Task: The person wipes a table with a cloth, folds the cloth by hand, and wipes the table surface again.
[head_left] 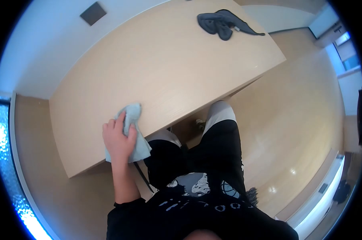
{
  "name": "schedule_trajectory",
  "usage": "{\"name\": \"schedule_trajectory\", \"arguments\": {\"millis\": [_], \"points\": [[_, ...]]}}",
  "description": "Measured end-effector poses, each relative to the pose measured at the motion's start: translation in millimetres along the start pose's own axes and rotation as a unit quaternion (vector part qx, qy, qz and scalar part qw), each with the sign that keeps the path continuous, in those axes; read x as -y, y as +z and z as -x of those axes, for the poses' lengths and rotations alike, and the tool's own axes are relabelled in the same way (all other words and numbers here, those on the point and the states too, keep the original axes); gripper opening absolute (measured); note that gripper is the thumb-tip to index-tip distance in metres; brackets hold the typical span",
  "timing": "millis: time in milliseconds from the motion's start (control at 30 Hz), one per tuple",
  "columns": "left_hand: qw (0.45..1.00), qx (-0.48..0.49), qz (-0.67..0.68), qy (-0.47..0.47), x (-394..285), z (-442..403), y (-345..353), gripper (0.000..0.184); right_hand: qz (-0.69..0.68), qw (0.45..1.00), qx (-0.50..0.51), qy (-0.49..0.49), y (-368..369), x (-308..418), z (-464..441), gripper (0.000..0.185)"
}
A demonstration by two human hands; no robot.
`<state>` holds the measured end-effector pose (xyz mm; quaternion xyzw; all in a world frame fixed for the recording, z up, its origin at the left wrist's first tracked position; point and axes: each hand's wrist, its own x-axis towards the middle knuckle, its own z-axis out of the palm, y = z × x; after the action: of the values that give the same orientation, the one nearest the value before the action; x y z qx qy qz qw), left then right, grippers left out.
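My left hand (119, 138) lies on a light blue-grey cloth (140, 150) near the left front edge of the wooden table (149, 72). Its fingers are bent over the cloth and press it to the tabletop, with the thumb on the right side. Part of the cloth hangs over the front edge. My right hand does not show. A dark grey cloth item (221, 24) lies crumpled at the far right end of the table, away from my left hand.
A white wall with a grey square plate (93, 13) borders the table's far side. Bright textured glass (3, 140) stands at the left. My legs are under the table's front edge. A white unit (317, 200) stands at the lower right.
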<state>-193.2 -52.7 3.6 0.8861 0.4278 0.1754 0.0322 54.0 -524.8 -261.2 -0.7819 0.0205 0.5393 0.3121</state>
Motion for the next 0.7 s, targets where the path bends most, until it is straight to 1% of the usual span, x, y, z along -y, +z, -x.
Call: {"name": "schedule_trajectory", "arguments": {"millis": [100, 133, 267, 367, 467, 567, 600, 633, 667, 700], "points": [[0.996, -0.055, -0.039, -0.063, 48.5, 17.0, -11.0, 0.044, 0.030, 0.998, 0.024, 0.057, 0.8, -37.6, 10.1, 0.033], [0.993, -0.052, -0.048, -0.096, 63.3, 22.1, -16.3, 0.045, 0.040, 0.996, 0.032, 0.079, -0.3, -51.4, 13.7, 0.033], [0.983, -0.072, -0.068, -0.156, 113.5, 43.3, -32.8, 0.044, 0.078, 0.984, 0.064, 0.149, -5.6, -94.8, 28.6, 0.036], [0.974, -0.061, -0.082, -0.200, 131.9, 53.3, -35.3, 0.044, 0.097, 0.975, 0.088, 0.180, -14.6, -106.4, 37.0, 0.038], [0.963, -0.076, -0.105, -0.235, 159.9, 56.9, -35.5, 0.046, 0.118, 0.968, 0.109, 0.193, -28.5, -95.0, 40.9, 0.040], [0.945, -0.082, -0.104, -0.299, 190.9, 45.7, -45.9, 0.049, 0.146, 0.965, 0.128, 0.177, -54.5, -67.2, 43.5, 0.042], [0.941, -0.081, -0.110, -0.310, 206.0, 39.2, -47.0, 0.050, 0.141, 0.970, 0.125, 0.151, -63.8, -53.3, 39.6, 0.043], [0.936, -0.081, -0.116, -0.322, 222.1, 31.5, -47.1, 0.051, 0.121, 0.980, 0.114, 0.113, -77.3, -35.6, 35.0, 0.043], [0.931, -0.078, -0.123, -0.336, 231.1, 26.3, -46.9, 0.052, 0.082, 0.991, 0.091, 0.061, -82.8, -2.5, 33.6, 0.044], [0.930, -0.073, -0.136, -0.334, 232.1, 22.2, -46.5, 0.053, -0.010, 0.999, 0.035, -0.012, -79.7, 45.8, 41.3, 0.048]]}}
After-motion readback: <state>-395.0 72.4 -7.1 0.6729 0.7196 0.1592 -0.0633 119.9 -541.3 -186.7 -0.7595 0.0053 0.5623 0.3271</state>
